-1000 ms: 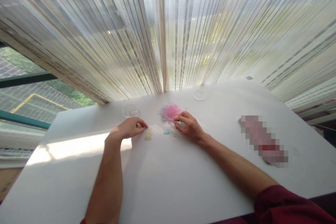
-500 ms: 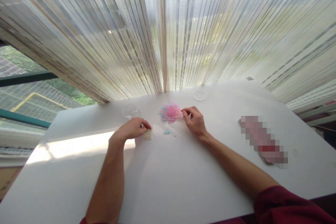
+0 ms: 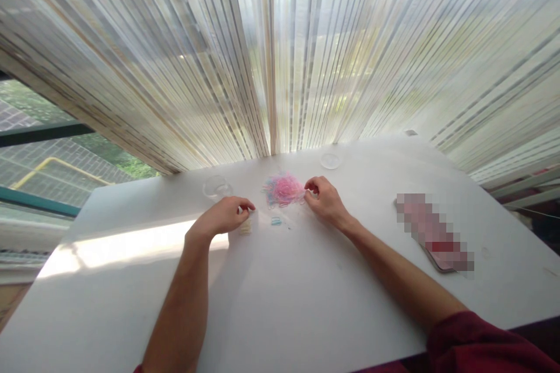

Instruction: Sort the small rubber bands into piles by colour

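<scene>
A loose heap of pink, blue and pale small wire-like pieces, which look like paper clips (image 3: 283,189), lies in the middle of the table. My right hand (image 3: 324,201) is at the heap's right edge, thumb and forefinger brought close together; whatever is between them is too small to make out. Beside a short row of yellowish clips (image 3: 245,227), my left hand (image 3: 223,214) hovers with its forefinger stretched out and its thumb slightly apart, partly covering the row. A few light-blue clips (image 3: 275,221) lie together between the hands, near a tiny dark speck.
Behind my left hand is a clear round dish (image 3: 216,186), and another clear round piece (image 3: 331,161) lies at the back. A pixelated pink, phone-like object (image 3: 431,233) rests on the right. String curtains (image 3: 275,70) hang along the white table's (image 3: 280,309) far edge.
The view has shifted slightly. My right thumb and forefinger have moved a little lower at the heap's right edge. My left forefinger has lifted slightly, away from the yellowish row.
</scene>
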A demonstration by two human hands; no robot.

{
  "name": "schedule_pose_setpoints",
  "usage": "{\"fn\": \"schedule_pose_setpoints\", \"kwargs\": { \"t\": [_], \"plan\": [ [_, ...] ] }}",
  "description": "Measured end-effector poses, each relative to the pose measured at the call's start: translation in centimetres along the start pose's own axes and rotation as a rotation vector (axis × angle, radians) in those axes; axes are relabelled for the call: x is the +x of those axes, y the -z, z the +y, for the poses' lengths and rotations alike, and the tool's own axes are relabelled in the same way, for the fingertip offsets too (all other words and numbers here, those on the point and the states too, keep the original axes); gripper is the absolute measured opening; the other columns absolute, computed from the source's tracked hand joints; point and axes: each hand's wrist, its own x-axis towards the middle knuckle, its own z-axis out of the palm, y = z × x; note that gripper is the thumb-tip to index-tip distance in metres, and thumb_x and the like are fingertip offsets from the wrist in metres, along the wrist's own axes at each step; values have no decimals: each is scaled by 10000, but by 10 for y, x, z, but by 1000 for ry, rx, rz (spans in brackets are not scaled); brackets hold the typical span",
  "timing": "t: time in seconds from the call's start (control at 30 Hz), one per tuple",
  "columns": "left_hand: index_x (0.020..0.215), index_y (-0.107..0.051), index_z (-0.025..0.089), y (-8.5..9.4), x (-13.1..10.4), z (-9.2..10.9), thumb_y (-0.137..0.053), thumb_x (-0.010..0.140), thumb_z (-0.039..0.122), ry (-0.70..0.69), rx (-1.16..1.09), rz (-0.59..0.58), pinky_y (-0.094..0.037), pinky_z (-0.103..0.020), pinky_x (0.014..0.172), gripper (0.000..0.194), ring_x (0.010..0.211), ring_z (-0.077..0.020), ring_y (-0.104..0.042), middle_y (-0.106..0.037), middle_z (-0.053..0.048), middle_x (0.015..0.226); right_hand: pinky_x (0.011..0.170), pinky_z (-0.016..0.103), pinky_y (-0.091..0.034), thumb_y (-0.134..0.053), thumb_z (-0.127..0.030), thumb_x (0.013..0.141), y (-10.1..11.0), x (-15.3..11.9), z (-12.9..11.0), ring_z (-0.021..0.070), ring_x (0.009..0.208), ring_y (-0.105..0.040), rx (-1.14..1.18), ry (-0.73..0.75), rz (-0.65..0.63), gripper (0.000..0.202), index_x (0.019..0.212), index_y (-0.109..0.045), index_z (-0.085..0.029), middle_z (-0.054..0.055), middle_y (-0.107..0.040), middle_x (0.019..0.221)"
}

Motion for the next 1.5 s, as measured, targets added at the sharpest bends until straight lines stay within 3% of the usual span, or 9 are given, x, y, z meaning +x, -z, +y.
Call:
{"fn": "schedule_pose_setpoints", "kwargs": {
  "t": [0.2, 0.27, 0.47, 0.7, 1.0, 1.2, 1.5],
  "plan": [
    [1035, -754, 200, -5, 1, 8, -472, 845, 289, -30, -28, 12, -503, -275, 812, 352, 812, -195, -669, -749, -50, 934, 809, 354, -487, -582, -132, 812, 5, -5, 0, 222, 891, -550, -174, 301, -180, 193, 994, -597, -195, 68, -564, 919],
    [1027, -757, 204, -6, 1, 9, -475, 850, 273, -39, -24, 47, -502, -273, 831, 340, 816, -190, -672, -750, -46, 936, 819, 367, -493, -603, -138, 805, 5, -6, 3, 234, 909, -548, -203, 339, -194, 214, 1011, -598, -194, 76, -568, 932],
    [1026, -753, 218, -7, 2, 14, -472, 869, 225, -80, 2, 141, -497, -263, 854, 321, 828, -174, -671, -753, -31, 976, 758, 317, -483, -579, -105, 817, 2, -5, 8, 186, 806, -551, -125, 309, -156, 109, 867, -605, -198, 44, -552, 860],
    [1027, -736, 218, -15, 7, 20, -520, 893, 246, -116, 46, 217, -501, -268, 793, 256, 829, -171, -659, -729, -33, 1022, 670, 278, -458, -585, -138, 829, 3, -2, 12, 145, 699, -522, 14, 207, -33, 62, 834, -605, -197, 16, -547, 805],
    [1090, -702, 268, -28, 12, 39, -578, 910, 297, -170, 116, 337, -505, -259, 738, 221, 843, -162, -672, -690, -4, 1118, 688, 290, -480, -585, -183, 850, 1, 2, 15, 145, 686, -538, 37, 103, 83, 52, 832, -633, -194, 16, -563, 795],
    [1095, -692, 275, -34, 15, 49, -579, 926, 302, -203, 143, 311, -515, -252, 771, 205, 1001, -190, -670, -673, -4, 1152, 685, 289, -486, -586, -205, 874, 1, 0, 14, 148, 707, -562, 8, 122, 58, 71, 890, -654, -195, 25, -575, 824],
    [1132, -685, 281, -43, 21, 53, -528, 959, 384, -94, 198, 319, -504, -250, 708, 256, 977, -197, -677, -663, -20, 1164, 758, 323, -511, -638, -227, 867, 2, -5, 10, 180, 805, -582, -31, 287, -49, 69, 933, -652, -214, 43, -583, 877]
  ]
}}
